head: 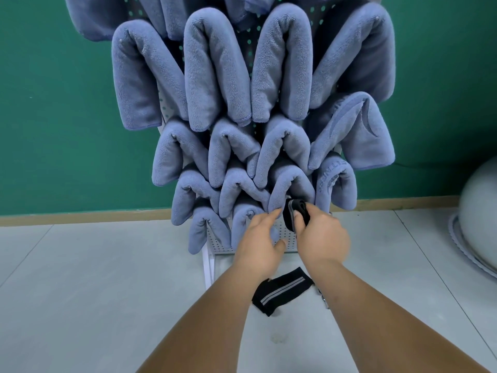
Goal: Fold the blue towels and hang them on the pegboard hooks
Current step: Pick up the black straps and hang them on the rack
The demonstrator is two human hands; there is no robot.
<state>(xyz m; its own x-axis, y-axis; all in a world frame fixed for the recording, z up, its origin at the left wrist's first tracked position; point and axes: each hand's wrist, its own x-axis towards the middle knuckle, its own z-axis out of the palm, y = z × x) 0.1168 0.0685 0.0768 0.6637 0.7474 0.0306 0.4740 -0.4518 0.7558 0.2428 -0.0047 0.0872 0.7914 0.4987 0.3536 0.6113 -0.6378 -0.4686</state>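
Observation:
Several folded blue towels (215, 76) hang in rows over hooks on a white pegboard (285, 235) that stands against the green wall. Down at the board's lowest row, my right hand (321, 238) grips a small folded black cloth with a grey stripe (295, 211), held just under the blue towel (289, 184) above it. My left hand (259, 238) is beside it with relaxed fingers, its fingertips touching the lower edge of a low blue towel (243, 219). A second black striped cloth (282, 290) lies flat on the floor between my forearms.
The pegboard's white frame leg (208, 267) meets the pale tiled floor. A wooden skirting (80, 218) runs along the green wall. At the right edge sits a large white rounded object (476, 219) on a scalloped base.

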